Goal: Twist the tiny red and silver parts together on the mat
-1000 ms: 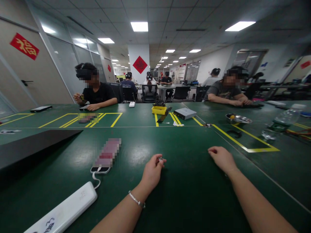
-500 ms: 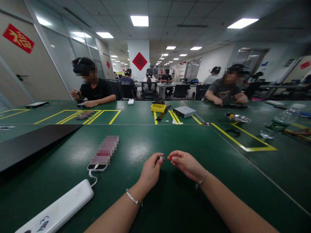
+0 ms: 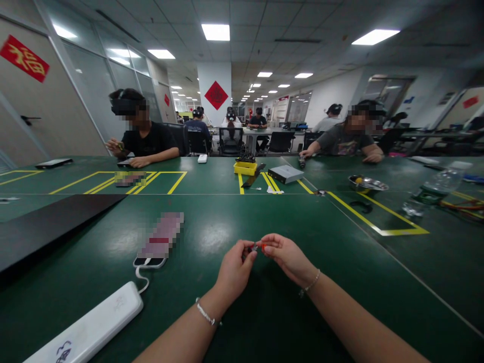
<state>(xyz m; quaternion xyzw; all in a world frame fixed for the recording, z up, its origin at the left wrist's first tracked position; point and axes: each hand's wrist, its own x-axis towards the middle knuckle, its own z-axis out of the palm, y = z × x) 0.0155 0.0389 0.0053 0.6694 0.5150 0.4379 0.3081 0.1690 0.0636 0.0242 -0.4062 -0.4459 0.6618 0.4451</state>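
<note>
My left hand is closed in a pinch on a small silvery metal piece whose kind is too small to make out. Facing it, my right hand pinches a small orange-red piece between thumb and fingertips. The two pieces are very close together above the green table; whether they touch I cannot tell. Both wrists wear thin bracelets.
To the left lie a phone and a white power bank joined by a cable. Further off are a yellow box, a grey box, a metal bowl and a bottle. Two people sit across the table.
My hands have drawn slightly closer, bringing the metal piece and the orange-red piece nearer each other. Across the table at right, a person's hand has moved left and holds a dark object.
</note>
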